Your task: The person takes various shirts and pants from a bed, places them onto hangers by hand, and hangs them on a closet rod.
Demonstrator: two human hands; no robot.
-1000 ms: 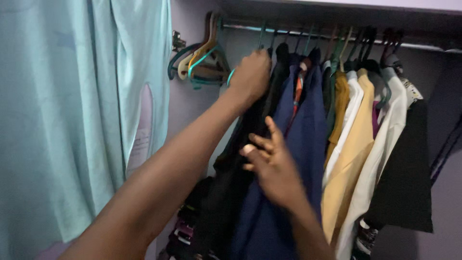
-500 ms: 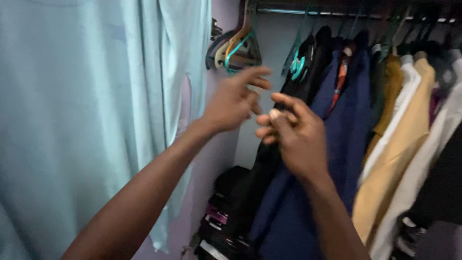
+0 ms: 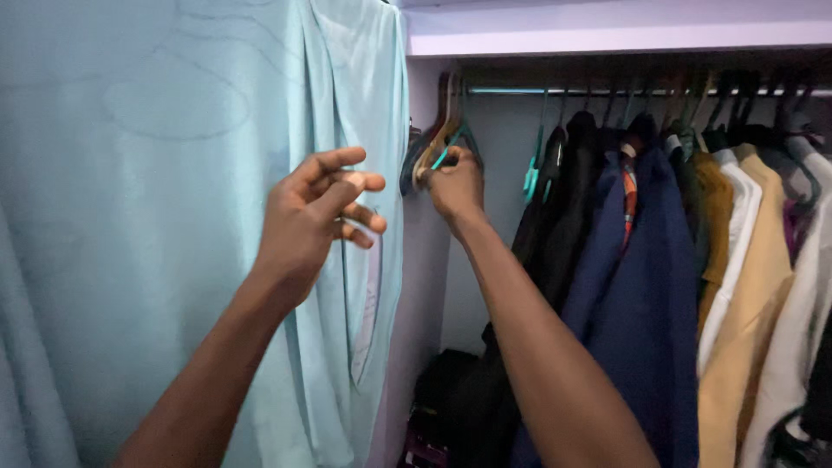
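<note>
Your right hand point(image 3: 455, 184) grips the empty hangers point(image 3: 431, 149); lift one hook clear of the rail point(image 3: 607, 90) while your open left hand point(image 3: 316, 208) stays free

Bunch of empty hangers point(image 3: 436, 147), brown and teal, crowded on the rail's left end, tilted.

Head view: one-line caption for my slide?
Right hand grips empty hangers on closet rail; left hand hovers open.

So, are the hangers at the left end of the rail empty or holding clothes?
Empty. The bunch of hangers that the right hand grips shows bare arms with no garment, unlike the navy jacket further along.
</note>
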